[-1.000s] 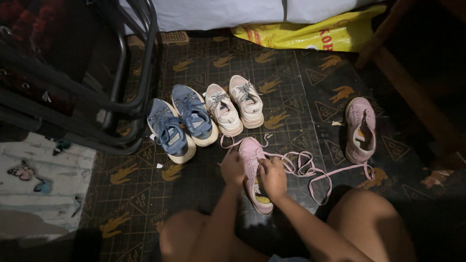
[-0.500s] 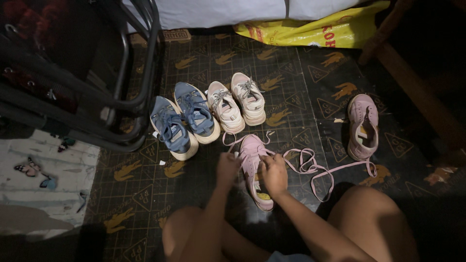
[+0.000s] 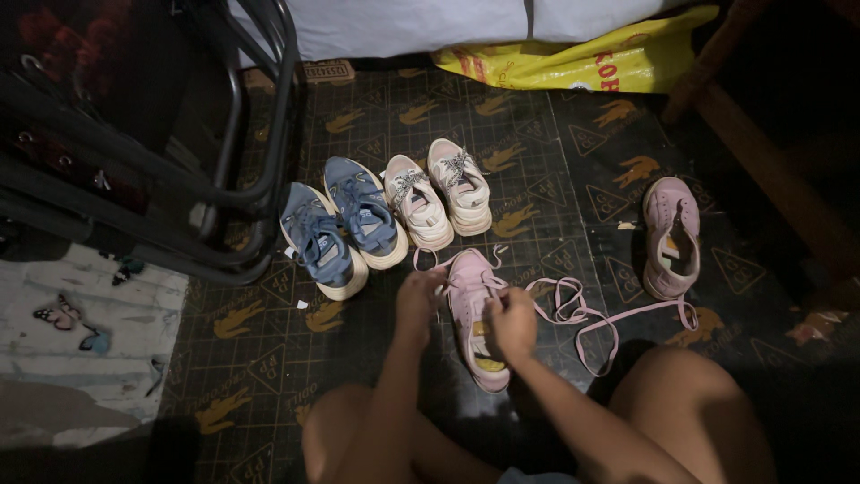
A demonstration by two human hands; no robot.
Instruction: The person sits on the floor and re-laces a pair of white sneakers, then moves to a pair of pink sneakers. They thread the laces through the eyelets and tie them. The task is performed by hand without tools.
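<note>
Your one camera sits on your head, looking steeply down at the floor [image 3: 555, 161] before your knees, close enough to fill the lower frame.

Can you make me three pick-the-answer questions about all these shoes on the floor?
1. Where is the other pink shoe?
A. off to the right, alone
B. between the blue shoes
C. on the yellow bag

2. How many blue shoes stand in the row?
A. one
B. two
C. four

3. What state is the pink shoe at the hands in?
A. neatly tied
B. lace loose, trailing on the floor
C. upside down

Answers: 1 A, it lies apart by the mat's right side. 2 B, blue shoes stand as a pair beside the cream pair. 3 B, the pink lace loops across the floor from the left hand and right hand.
</note>
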